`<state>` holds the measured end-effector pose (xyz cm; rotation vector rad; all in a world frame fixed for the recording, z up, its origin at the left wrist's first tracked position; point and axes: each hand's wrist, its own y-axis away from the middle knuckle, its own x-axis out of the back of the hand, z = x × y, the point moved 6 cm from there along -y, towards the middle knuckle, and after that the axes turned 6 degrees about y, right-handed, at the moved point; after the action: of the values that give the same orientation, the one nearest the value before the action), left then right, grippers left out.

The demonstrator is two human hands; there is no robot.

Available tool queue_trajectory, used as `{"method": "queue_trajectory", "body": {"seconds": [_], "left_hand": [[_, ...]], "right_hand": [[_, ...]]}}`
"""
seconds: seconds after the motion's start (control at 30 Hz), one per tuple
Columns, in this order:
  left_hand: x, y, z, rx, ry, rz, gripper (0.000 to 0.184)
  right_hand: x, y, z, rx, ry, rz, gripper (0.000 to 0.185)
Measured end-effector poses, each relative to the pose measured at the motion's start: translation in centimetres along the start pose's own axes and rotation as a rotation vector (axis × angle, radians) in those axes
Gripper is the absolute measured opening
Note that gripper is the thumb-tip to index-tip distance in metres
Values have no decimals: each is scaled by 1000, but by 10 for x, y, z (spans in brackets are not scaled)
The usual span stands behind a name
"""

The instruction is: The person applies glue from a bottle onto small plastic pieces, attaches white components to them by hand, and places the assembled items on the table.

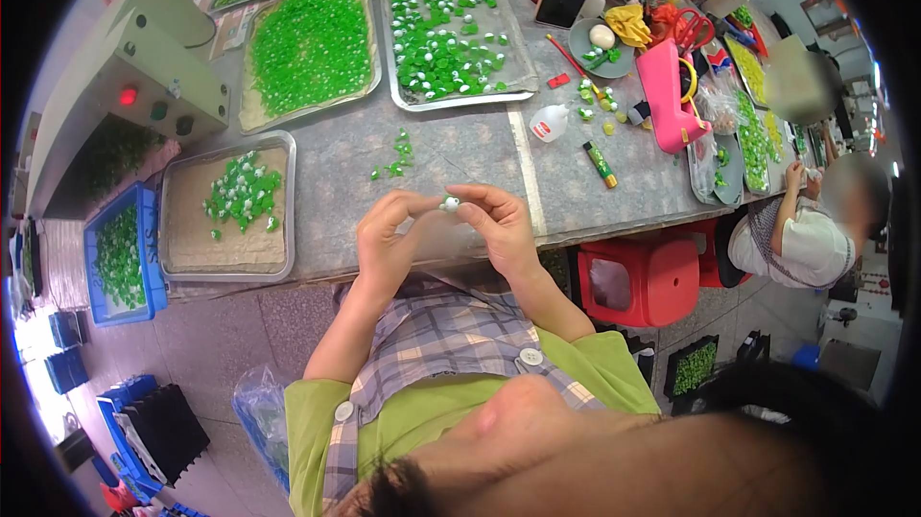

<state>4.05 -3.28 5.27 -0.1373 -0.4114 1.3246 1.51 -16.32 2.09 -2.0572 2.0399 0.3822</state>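
My left hand and my right hand meet at the table's near edge. Between their fingertips is a small white-and-green piece, pinched from both sides. A few loose green pieces lie on the table just beyond my left hand. Farther left, a tray lined with brown paper holds a heap of green and white pieces. Beyond my hands, a metal tray carries many green pieces with white parts.
Left of the paper-lined tray are a blue basket and a machine with a red light. At right are a white bottle, a glue tube, a pink tape dispenser and a red stool. Another person sits farther right.
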Motion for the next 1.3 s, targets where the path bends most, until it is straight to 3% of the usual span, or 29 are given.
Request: {"method": "queue_trajectory", "body": {"seconds": [0.17, 0.23, 0.27, 0.33, 0.4, 0.47, 0.53, 0.6, 0.7, 0.73, 0.8, 0.93, 1.0, 1.03, 1.13, 1.23, 1.3], "left_hand": [[3, -3, -4, 22, 11, 26, 14], [26, -6, -13, 7, -74, 121, 12], [46, -7, -21, 10, -128, 195, 12], [98, -4, -44, 89, -120, 425, 11], [147, 0, -47, 97, -245, 599, 14], [167, -4, -31, 101, -710, 619, 19], [150, -13, -18, 68, -688, 618, 25], [113, -35, -17, -33, -480, 496, 24], [7, -63, -27, 20, -189, -18, 20], [-34, -69, -27, 117, -117, -228, 21], [-94, -80, -18, -81, -30, -349, 37], [-164, -102, -38, -362, -132, -338, 55], [-182, -104, -61, 99, 18, -496, 53], [-180, -104, -64, -3, -48, -385, 50], [-149, -93, -53, -137, -72, -228, 43], [-75, -56, -20, -125, 35, -155, 39], [-15, -12, -8, 45, 89, -64, 40]], "right_hand": [[11, -3, -8, 17, 27, 52, 24], [48, -3, -17, 190, 420, 254, 16], [67, -1, -34, 280, 621, 457, 8], [120, 3, -51, 395, 866, 723, 7], [159, 9, -69, 448, 1219, 895, 17], [180, 9, -69, 356, 1320, 880, 21], [196, 2, -57, 229, 1468, 747, 29], [198, -2, -53, 232, 1490, 739, 28], [198, -6, -50, 258, 1518, 716, 26], [204, -4, -49, 309, 1373, 770, 25], [211, 3, -50, 341, 1144, 846, 23], [233, 6, -39, 322, 890, 922, 24], [229, 8, -47, 340, 952, 971, 25], [234, 10, -45, 383, 1001, 1014, 27], [225, 13, -55, 461, 1015, 1079, 34], [191, 10, -55, 563, 1088, 971, 32], [156, -1, -37, 593, 919, 809, 27]]}}
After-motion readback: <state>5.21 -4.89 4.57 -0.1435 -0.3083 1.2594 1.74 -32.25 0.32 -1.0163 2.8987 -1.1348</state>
